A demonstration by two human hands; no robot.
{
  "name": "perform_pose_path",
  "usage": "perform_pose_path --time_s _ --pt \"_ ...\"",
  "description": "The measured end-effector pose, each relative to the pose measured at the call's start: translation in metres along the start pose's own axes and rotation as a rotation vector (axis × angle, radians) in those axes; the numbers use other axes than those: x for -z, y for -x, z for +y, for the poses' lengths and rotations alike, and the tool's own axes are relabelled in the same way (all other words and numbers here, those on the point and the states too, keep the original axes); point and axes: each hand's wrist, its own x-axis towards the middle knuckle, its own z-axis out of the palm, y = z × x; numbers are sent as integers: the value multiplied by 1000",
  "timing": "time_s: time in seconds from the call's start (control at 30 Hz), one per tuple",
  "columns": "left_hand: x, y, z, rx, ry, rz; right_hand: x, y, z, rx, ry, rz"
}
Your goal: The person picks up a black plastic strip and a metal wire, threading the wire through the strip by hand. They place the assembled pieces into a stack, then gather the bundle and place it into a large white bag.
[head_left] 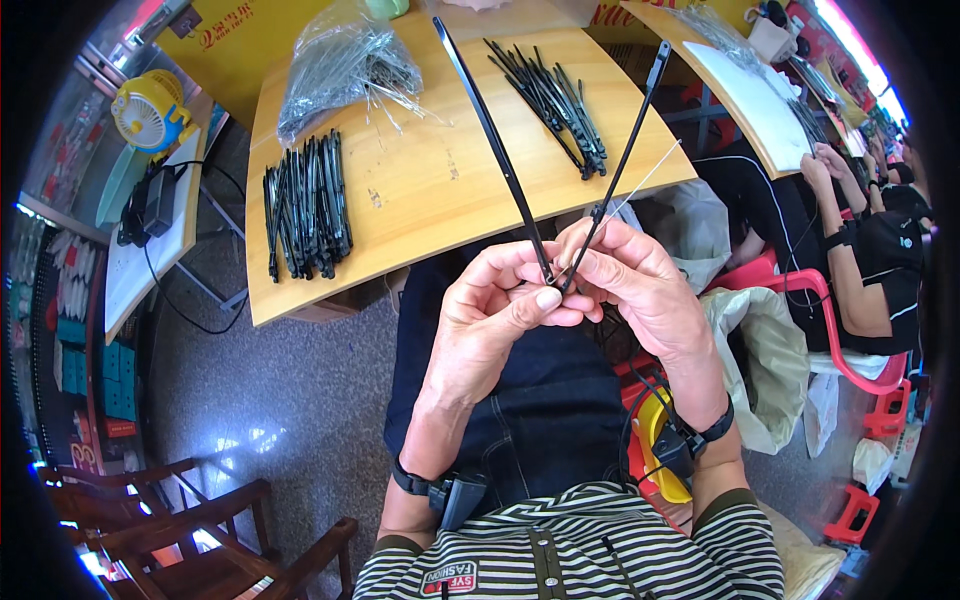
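My left hand (478, 315) pinches the lower end of a long, slim black strip (490, 128) that slants up over the table. In my right hand (648, 290) is the lower part of a second black rod (632, 137), with a wider flat tip at its top. A thin pale wire (646, 178) sticks out beside that rod from between my right fingers. The lower ends of both black pieces meet between my fingertips, where the fingers partly hide them. Both hands are closed and held close together above my lap, just off the table's front edge.
On the wooden table (420, 190) lie a bundle of black strips (305, 210), a looser pile of them (560, 105) and a clear plastic bag (345, 65) with thin wires. A yellow fan (145, 110) stands left. A red chair (820, 310) and another person (870, 240) are right.
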Motion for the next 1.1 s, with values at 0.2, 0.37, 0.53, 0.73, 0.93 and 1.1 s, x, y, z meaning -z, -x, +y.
perform_pose_path --time_s 0.2,0.37,0.53,0.73,0.93,1.1 --pt "4 0 -4 -29 -19 -25 4 -3 3 -95 -135 -26" --pt "3 0 -2 -21 32 -76 8 -4 5 -132 -209 -46" --pt "2 0 -3 -40 -24 7 1 0 2 59 70 96" --pt "0 -1 -4 -34 -68 110 -3 0 -1 42 -5 121" --pt "3 -1 -4 27 -42 98 -4 -1 -5 68 -173 112" --pt "4 0 -6 65 -16 22 -2 -1 1 95 -182 129"
